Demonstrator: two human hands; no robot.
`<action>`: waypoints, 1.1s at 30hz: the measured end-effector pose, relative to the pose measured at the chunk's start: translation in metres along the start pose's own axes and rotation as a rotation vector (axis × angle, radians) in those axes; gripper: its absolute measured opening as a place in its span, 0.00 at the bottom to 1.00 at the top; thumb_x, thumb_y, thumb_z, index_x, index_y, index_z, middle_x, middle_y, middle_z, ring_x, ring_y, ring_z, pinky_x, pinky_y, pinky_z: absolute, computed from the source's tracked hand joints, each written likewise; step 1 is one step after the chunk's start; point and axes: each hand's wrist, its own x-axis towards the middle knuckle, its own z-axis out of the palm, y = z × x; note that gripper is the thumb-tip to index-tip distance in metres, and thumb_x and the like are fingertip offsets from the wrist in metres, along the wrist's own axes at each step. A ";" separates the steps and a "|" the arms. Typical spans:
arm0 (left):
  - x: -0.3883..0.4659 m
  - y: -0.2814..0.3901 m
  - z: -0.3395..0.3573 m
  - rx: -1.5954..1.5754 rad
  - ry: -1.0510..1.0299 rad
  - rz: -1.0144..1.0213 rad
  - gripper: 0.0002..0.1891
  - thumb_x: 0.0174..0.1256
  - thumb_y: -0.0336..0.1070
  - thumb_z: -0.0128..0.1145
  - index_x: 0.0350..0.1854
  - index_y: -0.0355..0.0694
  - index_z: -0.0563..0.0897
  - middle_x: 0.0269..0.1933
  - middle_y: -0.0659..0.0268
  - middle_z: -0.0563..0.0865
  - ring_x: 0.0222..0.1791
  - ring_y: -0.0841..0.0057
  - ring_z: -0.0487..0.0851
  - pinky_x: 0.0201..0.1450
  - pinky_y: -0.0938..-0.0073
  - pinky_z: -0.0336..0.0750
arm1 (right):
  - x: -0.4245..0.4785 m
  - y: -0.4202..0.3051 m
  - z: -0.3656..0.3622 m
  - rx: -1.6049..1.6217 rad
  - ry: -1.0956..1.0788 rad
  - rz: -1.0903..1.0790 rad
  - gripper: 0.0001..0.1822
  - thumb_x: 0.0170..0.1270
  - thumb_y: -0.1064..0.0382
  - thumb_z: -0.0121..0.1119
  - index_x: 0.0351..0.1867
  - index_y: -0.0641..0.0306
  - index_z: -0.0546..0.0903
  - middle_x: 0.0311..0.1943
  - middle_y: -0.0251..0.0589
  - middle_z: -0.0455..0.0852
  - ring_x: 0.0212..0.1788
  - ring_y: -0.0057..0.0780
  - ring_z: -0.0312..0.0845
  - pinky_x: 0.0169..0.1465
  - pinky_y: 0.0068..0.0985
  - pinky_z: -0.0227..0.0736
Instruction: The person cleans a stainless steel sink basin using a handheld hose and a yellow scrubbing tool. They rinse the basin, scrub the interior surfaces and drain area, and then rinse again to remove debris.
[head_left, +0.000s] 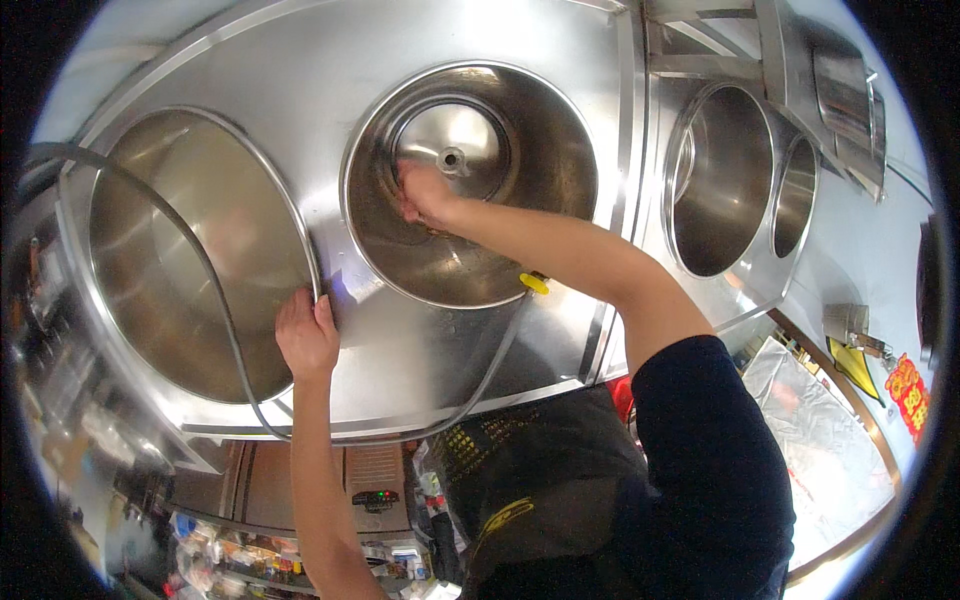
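My left hand (307, 334) grips the rim (301, 221) of the left round steel well, thumb and fingers around its near right edge. Cloudy liquid (195, 277) appears to fill that well. Deep inside the middle steel well (551, 172), my right hand (426, 196) is lowered to the left of a shiny round bottom piece (448, 124) with a hole at its centre. Its fingers are bent towards the lower wall. Blur hides whether they hold anything. The middle well's bottom is uncovered by liquid where it shows.
A grey hose (196, 244) crosses the left well, passes the counter's front edge and rises to a yellow valve handle (533, 283) at the middle well's rim. Further round wells (720, 180) stand right. A steel frame (780, 60) rises behind them. Crowded shelves (255, 562) lie lower left.
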 end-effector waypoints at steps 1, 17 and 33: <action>0.000 -0.001 0.004 0.008 0.038 0.022 0.17 0.72 0.44 0.48 0.42 0.32 0.78 0.35 0.46 0.80 0.37 0.45 0.79 0.42 0.47 0.71 | 0.003 0.000 -0.002 -0.083 -0.014 0.091 0.09 0.70 0.66 0.41 0.45 0.62 0.73 0.24 0.39 0.70 0.17 0.28 0.62 0.18 0.28 0.57; -0.003 0.004 -0.006 -0.010 0.097 0.004 0.17 0.72 0.44 0.49 0.41 0.32 0.79 0.35 0.46 0.81 0.37 0.46 0.80 0.40 0.50 0.74 | -0.004 0.026 -0.001 0.015 -0.061 -0.037 0.08 0.67 0.66 0.44 0.45 0.60 0.69 0.22 0.40 0.70 0.17 0.28 0.61 0.16 0.27 0.55; 0.001 0.010 -0.009 -0.012 0.042 -0.038 0.19 0.72 0.48 0.48 0.38 0.33 0.77 0.35 0.46 0.80 0.37 0.46 0.80 0.38 0.50 0.76 | -0.009 0.045 -0.007 -0.282 -0.057 -0.183 0.05 0.69 0.67 0.40 0.39 0.59 0.70 0.22 0.37 0.68 0.17 0.26 0.60 0.17 0.27 0.51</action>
